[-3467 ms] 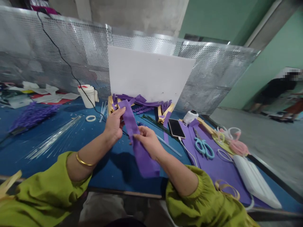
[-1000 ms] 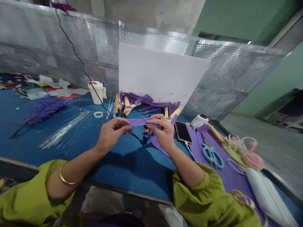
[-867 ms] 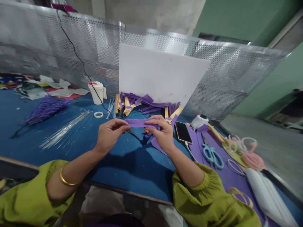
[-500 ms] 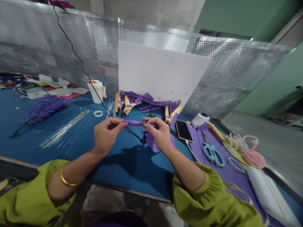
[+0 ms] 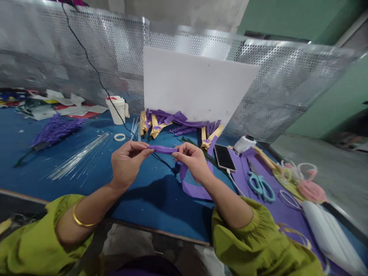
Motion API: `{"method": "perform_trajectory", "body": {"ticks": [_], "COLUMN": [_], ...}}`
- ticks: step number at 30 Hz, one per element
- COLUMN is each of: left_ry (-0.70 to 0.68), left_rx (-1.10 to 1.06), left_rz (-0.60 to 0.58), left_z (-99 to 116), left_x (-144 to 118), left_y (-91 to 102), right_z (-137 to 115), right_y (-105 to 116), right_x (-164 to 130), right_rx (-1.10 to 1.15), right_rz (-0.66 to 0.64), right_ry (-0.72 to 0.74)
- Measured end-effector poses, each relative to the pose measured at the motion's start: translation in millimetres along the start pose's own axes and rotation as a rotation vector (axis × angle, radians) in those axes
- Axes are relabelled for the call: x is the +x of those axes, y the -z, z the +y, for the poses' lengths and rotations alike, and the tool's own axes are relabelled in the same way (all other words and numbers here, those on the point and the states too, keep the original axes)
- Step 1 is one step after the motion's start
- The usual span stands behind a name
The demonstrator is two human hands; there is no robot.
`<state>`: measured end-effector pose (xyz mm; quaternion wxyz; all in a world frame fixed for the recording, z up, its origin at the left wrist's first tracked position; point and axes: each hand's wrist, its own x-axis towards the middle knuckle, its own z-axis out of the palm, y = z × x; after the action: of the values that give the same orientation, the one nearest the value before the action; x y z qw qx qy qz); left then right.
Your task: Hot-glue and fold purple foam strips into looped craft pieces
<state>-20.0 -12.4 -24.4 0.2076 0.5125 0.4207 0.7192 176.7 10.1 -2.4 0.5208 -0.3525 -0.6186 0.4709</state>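
Observation:
A purple strip (image 5: 163, 150) is stretched level between my two hands, above the blue table. Its left end is pinched between the thumb and fingers of my left hand (image 5: 126, 161). My right hand (image 5: 194, 159) grips the strip farther right, thumb against fingers. From beneath my right hand a loose length of purple strip (image 5: 195, 191) curls down toward the table. Along the stretched part runs a shiny, paler line; whether it is tape or a stick inside I cannot tell.
Beyond my hands are small wrapped purple bouquets (image 5: 156, 128) and a white cup (image 5: 116, 110). Clear thin sticks (image 5: 77, 159) and a purple flower spray (image 5: 56, 132) lie left. At right are a phone (image 5: 224, 157), blue-handled scissors (image 5: 261, 186) and a white stack (image 5: 330, 230).
The hanging purple length below my right hand has swung lower and farther right. Both hands keep their pinch on the strip, and the view has shifted slightly.

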Motion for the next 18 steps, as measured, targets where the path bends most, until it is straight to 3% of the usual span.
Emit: {"method": "perform_trajectory", "body": {"ticks": [5, 12, 15, 18], "left_ry": [0.081, 0.12, 0.142, 0.15], "left_rx": [-0.058, -0.135, -0.183, -0.188], "left_rz": [-0.01, -0.048, -0.074, -0.133], "left_z": [-1.7, -0.7, 2.2, 4.7], "left_x": [-0.7, -0.1, 1.4, 2.7], "left_y": [-0.8, -1.2, -0.9, 0.0], "right_z": [-0.2, -3.8, -6.4, -8.1], "right_y": [-1.6, 0.7, 1.7, 0.1], "right_x": [-2.6, -6.0, -5.5, -4.6], "right_rx": [-0.07, -0.18, -0.287, -0.251], "right_rz": [0.052, 0.044, 0.003, -0.005], "right_ry": [0.14, 0.189, 0.164, 0.1]}}
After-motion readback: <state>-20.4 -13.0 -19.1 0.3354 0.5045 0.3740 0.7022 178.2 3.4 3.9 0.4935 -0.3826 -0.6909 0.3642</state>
